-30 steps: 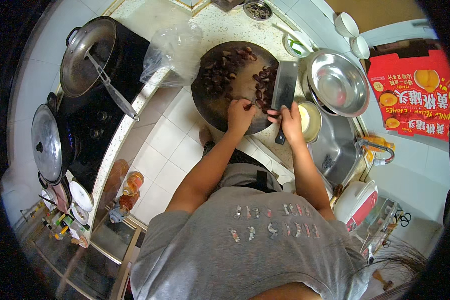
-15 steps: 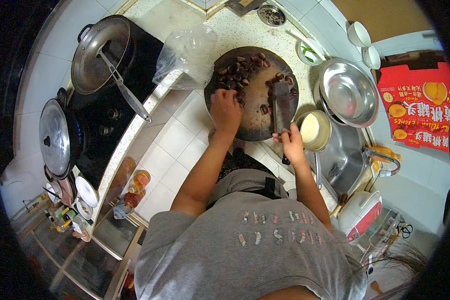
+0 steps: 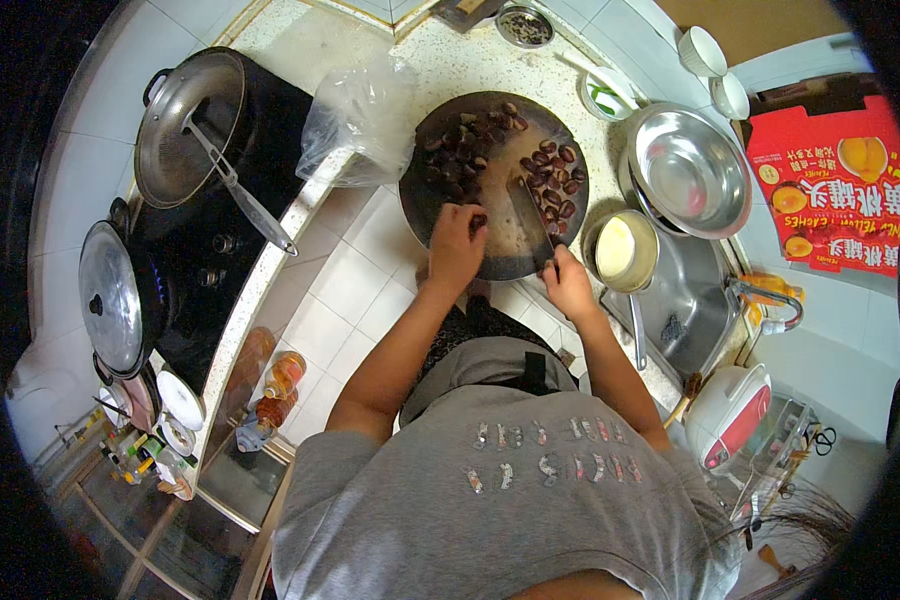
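Observation:
On the round, dark chopping board (image 3: pixel 498 215) lie dark brown chestnuts in two groups. The left heap (image 3: pixel 460 150) spreads over the far left side; a second group (image 3: pixel 558 175) sits at the right. My left hand (image 3: pixel 457 248) is closed near the board's front left edge, a dark chestnut (image 3: pixel 478 222) between its fingertips. My right hand (image 3: pixel 568 284) grips the handle of a cleaver (image 3: pixel 532 215). Its blade points away from me over the board, tilted so it looks narrow, just left of the right-hand chestnuts.
A saucepan (image 3: pixel 649 262) with pale yellow contents and metal basins (image 3: pixel 692 170) stand right, by the sink (image 3: pixel 685 310). Left of the board is a clear plastic bag (image 3: pixel 355 125). A wok (image 3: pixel 175 150) with a spatula and a lidded pot (image 3: pixel 110 300) are on the stove.
My left hand has drawn back from the left heap toward the board's front, with a chestnut in its fingers. The cleaver has turned from showing its broad face, uncovering the right-hand chestnuts.

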